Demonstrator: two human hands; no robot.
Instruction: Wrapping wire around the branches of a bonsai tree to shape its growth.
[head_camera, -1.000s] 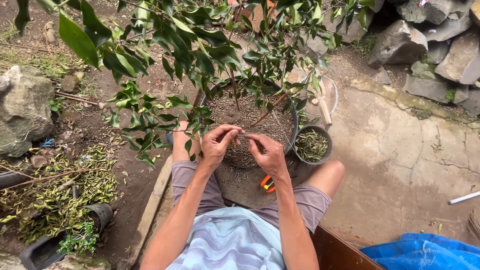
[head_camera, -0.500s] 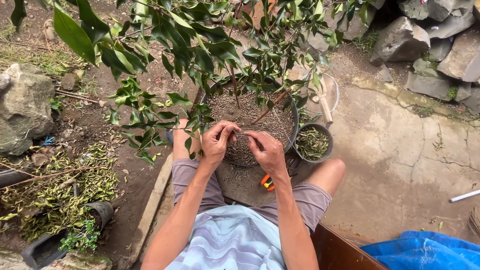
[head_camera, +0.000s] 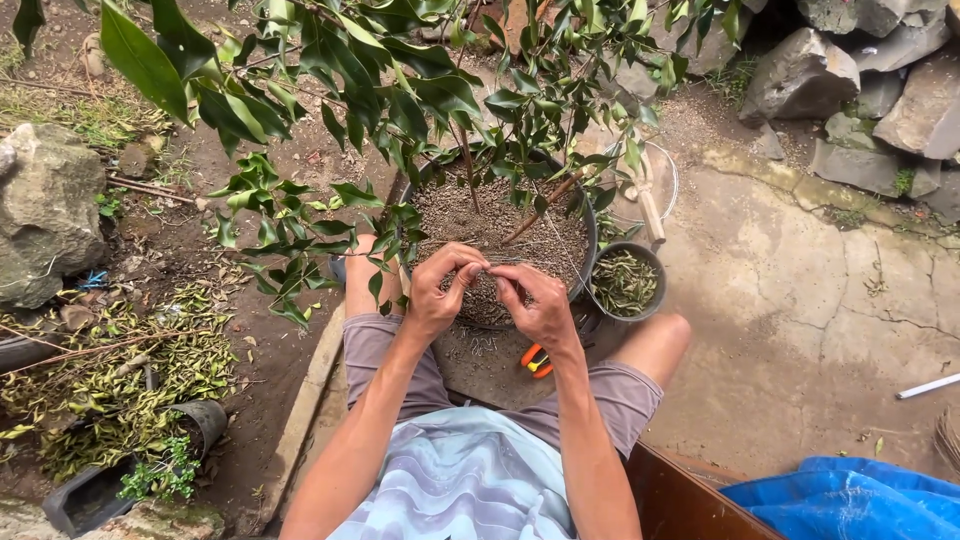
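A leafy small tree grows in a round dark pot (head_camera: 590, 235) filled with gritty soil, standing between my knees. My left hand (head_camera: 440, 288) and my right hand (head_camera: 540, 300) are held together over the pot's near edge, fingertips pinched on something thin that looks like a piece of wire, too small to make out clearly. A thin branch (head_camera: 300, 255) with green leaves stretches left of my left hand. An orange-handled cutter (head_camera: 537, 361) lies on the ground just under my right wrist.
A small dark bowl of leaf clippings (head_camera: 625, 283) sits right of the pot. Behind it lies a wooden-handled tool (head_camera: 650, 205) on a round sieve. Rocks (head_camera: 35, 215) stand left and far right. A heap of cut leaves (head_camera: 110, 375), a blue tarp (head_camera: 860, 500).
Both hands have drawn slightly closer together over the pot's edge, fingertips now nearly meeting. The pot and the tools have not moved.
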